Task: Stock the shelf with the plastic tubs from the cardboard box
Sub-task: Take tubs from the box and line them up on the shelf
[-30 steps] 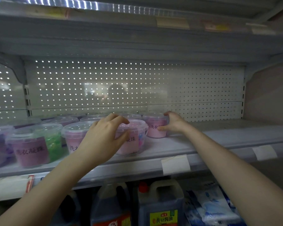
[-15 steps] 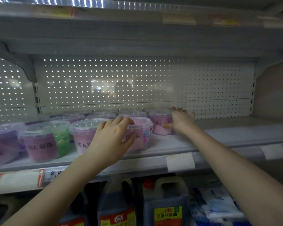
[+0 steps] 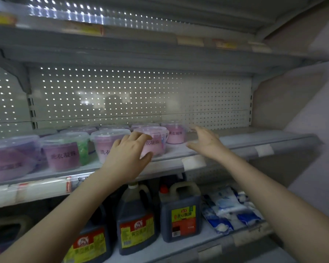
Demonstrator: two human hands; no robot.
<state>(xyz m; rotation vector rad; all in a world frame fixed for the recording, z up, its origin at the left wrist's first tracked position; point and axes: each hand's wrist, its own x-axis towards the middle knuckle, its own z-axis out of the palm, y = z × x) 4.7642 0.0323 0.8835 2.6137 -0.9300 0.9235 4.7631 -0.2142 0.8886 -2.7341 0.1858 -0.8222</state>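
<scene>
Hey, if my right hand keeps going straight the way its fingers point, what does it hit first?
Probably nothing on the shelf: the right hand is open just right of the rear pink tub, fingers pointing at the perforated back panel. Depth is unclear, so it might graze that tub.

A shop aisle — metal shelf (image 3: 254,145) w/ pegboard back (image 3: 141,95) and price tags (image 3: 194,162) on the edge. Rows of identical tubs (image 3: 63,152) above, soy sauce jugs (image 3: 180,213) below — retail stock.
</scene>
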